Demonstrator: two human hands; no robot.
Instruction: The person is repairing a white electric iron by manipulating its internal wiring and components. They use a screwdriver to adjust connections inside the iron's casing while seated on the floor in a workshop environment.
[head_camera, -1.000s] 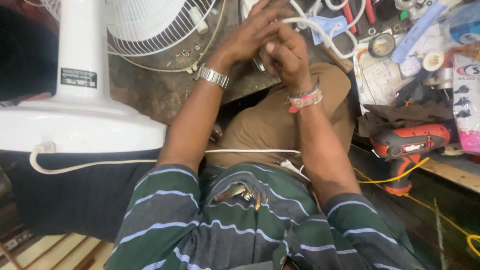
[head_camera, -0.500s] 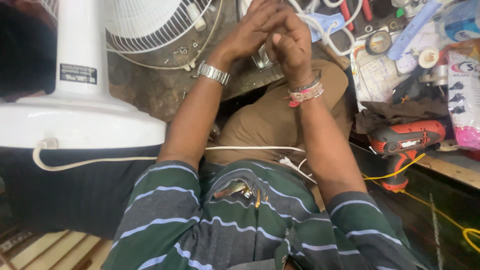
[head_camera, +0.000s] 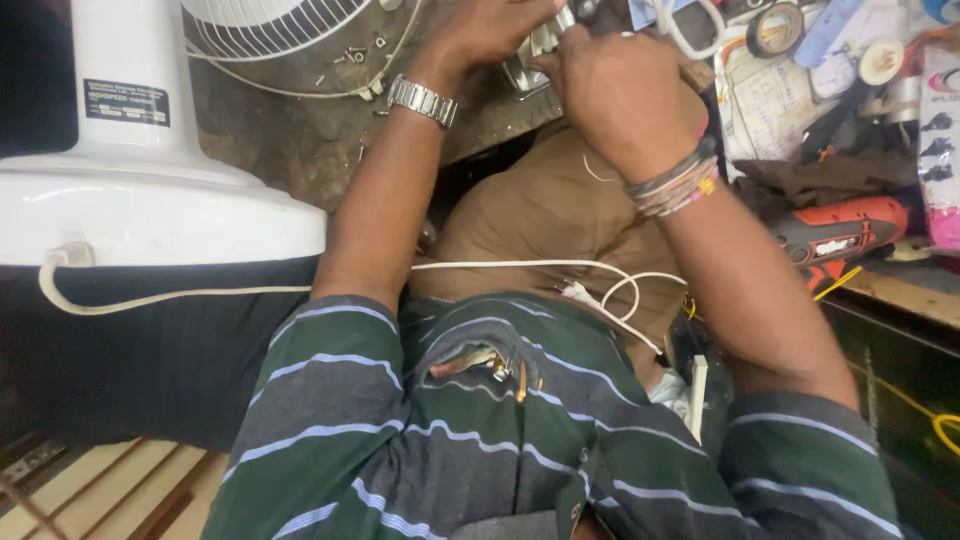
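your view dips closer now; your left hand (head_camera: 495, 28) and right hand (head_camera: 615, 95) stay clenched together on the small metal part (head_camera: 530, 62) beside the fan grille (head_camera: 270, 20).

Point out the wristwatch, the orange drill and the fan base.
wristwatch (head_camera: 422, 100), head view, on the metal band at the left wrist.
orange drill (head_camera: 838, 228), head view, on its orange body.
fan base (head_camera: 150, 215), head view, on the white rounded foot.
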